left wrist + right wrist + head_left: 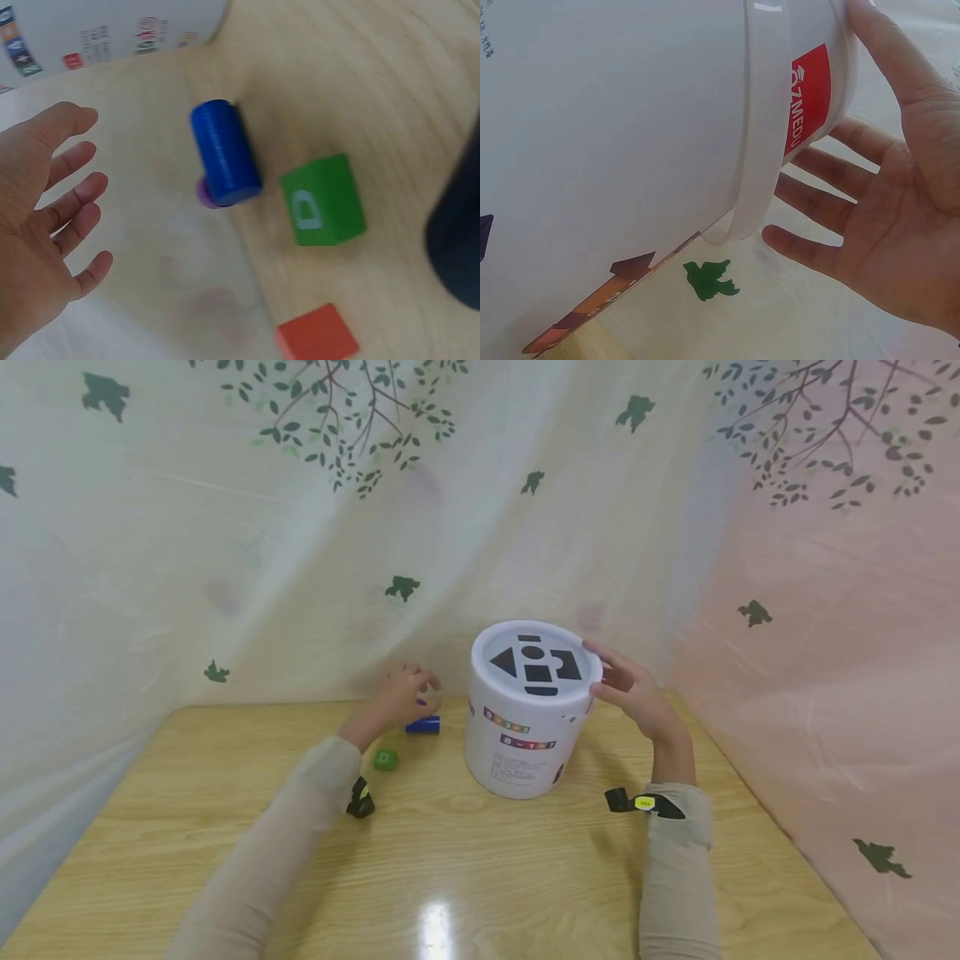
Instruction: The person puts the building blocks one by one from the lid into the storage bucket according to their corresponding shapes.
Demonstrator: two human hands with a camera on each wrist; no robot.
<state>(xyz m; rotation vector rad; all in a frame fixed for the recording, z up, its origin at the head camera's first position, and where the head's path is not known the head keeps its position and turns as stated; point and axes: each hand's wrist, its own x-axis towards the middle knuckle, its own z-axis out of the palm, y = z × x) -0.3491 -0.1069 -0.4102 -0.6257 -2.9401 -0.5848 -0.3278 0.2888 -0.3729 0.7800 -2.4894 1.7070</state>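
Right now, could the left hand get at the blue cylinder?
Probably yes: the left hand holds nothing and is close to the blue cylinder, whose upper side looks uncovered. The purple piece by one end might catch a finger.

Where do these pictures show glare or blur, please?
Head view: bright glare on the table, bottom edge; left wrist view: lettering on the blue cylinder too blurred to read; right wrist view: small white highlight on the container, top edge.
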